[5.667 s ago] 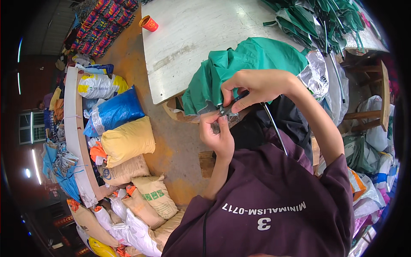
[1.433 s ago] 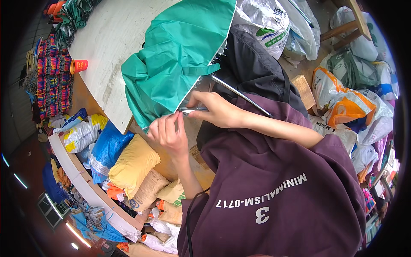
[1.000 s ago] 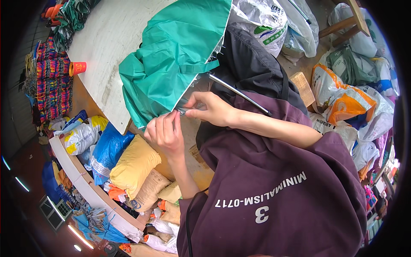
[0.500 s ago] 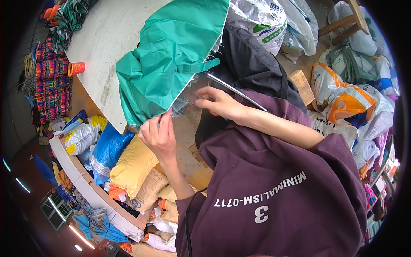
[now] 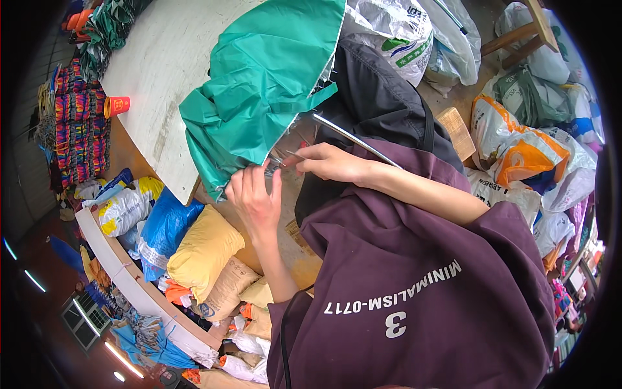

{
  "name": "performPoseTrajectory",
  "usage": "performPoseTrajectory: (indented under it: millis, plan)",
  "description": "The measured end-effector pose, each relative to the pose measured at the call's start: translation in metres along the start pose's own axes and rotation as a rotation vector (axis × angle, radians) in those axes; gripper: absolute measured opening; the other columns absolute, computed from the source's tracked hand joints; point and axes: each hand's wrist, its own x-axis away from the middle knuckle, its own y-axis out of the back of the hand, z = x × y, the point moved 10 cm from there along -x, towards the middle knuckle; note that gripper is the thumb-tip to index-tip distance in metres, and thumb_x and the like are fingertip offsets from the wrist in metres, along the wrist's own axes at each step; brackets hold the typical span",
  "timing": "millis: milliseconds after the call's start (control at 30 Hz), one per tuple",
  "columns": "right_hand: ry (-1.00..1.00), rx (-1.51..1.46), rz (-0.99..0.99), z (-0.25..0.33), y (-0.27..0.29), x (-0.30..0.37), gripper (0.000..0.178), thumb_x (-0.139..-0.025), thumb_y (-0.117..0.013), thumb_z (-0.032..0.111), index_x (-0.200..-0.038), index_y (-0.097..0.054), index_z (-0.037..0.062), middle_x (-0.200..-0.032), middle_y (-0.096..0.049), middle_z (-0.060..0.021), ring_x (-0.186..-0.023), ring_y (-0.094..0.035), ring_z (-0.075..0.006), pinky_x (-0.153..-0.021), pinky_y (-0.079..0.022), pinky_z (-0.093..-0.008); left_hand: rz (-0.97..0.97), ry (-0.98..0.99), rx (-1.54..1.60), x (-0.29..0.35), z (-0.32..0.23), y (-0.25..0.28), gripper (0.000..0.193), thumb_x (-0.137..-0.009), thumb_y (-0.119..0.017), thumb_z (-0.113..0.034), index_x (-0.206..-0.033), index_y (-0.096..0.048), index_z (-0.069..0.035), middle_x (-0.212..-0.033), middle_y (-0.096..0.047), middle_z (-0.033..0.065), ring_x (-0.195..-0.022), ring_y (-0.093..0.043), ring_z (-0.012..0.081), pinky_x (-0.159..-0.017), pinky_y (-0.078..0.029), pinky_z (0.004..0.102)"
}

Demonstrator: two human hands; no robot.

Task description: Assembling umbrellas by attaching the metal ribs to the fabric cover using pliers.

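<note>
A green umbrella, its cloth loosely bunched, lies partly over the pale table with its inside turned toward me. Its metal shaft slants out across my lap, passing over my right wrist. My left hand is at the lower edge of the cloth, fingers curled on that edge and thumb standing apart. My right hand is just beside it, thumb and forefinger pinched on a thin metal piece, whose exact kind I cannot make out. Thin metal ribs show between the two hands, partly hidden by the fingers.
The pale tabletop runs to the upper left, with a red cup at its edge. Black cloth lies beyond my right arm. A wooden block and stuffed bags stand right; sacks fill the lower left.
My right hand has come left and down to meet the left hand. My left hand has shifted slightly right, its thumb now apart from the fingers. The cloth's lower edge has shifted a little.
</note>
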Motion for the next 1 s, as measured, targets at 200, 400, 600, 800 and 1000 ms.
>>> performPoseTrajectory:
  millis: [200,400,600,800,1000]
  plan:
    - [0.149,0.189,-0.037,0.010,-0.001,0.000,0.042,-0.091,-0.055,0.025,-0.126,-0.064,0.0037,-0.108,-0.070,-0.0135,-0.103,-0.064,-0.0186,-0.094,-0.046,-0.0322,-0.030,-0.064,0.075,-0.004,-0.006,-0.001,0.022,-0.081,-0.074,-0.014,-0.102,-0.068,-0.011,-0.090,-0.066,0.0032,-0.093,-0.058,0.0240,-0.083,-0.041,0.0401]
    - [0.107,0.110,-0.008,0.007,-0.001,0.000,0.042,-0.090,-0.055,0.025,-0.125,-0.063,0.0030,-0.100,-0.070,-0.0122,-0.099,-0.064,-0.0192,-0.092,-0.046,-0.0325,0.003,0.015,0.189,-0.001,0.002,-0.004,0.014,-0.080,-0.074,-0.011,-0.092,-0.067,-0.008,-0.089,-0.067,0.0066,-0.091,-0.058,0.0265,-0.082,-0.041,0.0401]
    - [0.108,0.097,0.003,0.007,-0.002,0.000,0.042,-0.090,-0.054,0.025,-0.125,-0.063,0.0038,-0.098,-0.070,-0.0111,-0.099,-0.064,-0.0199,-0.093,-0.046,-0.0332,-0.069,0.128,0.218,0.000,0.013,-0.004,0.009,-0.081,-0.073,-0.011,-0.088,-0.067,-0.008,-0.089,-0.067,0.0064,-0.089,-0.058,0.0265,-0.080,-0.041,0.0405]
    - [0.100,0.198,0.038,0.014,-0.008,0.005,0.041,-0.094,-0.055,0.018,-0.130,-0.059,-0.0019,-0.108,-0.067,-0.0123,-0.097,-0.062,-0.0154,-0.094,-0.046,-0.0322,-0.052,0.029,0.139,-0.006,0.000,0.000,0.010,-0.083,-0.071,-0.011,-0.090,-0.065,-0.007,-0.090,-0.066,0.0060,-0.091,-0.058,0.0274,-0.080,-0.041,0.0417]
    - [0.102,0.162,0.043,0.011,-0.007,0.002,0.041,-0.095,-0.054,0.019,-0.130,-0.058,-0.0013,-0.109,-0.067,-0.0121,-0.097,-0.062,-0.0151,-0.094,-0.045,-0.0320,0.006,0.020,0.115,-0.006,0.002,-0.010,0.014,-0.084,-0.068,-0.011,-0.095,-0.061,-0.006,-0.093,-0.063,0.0083,-0.096,-0.057,0.0289,-0.082,-0.042,0.0434]
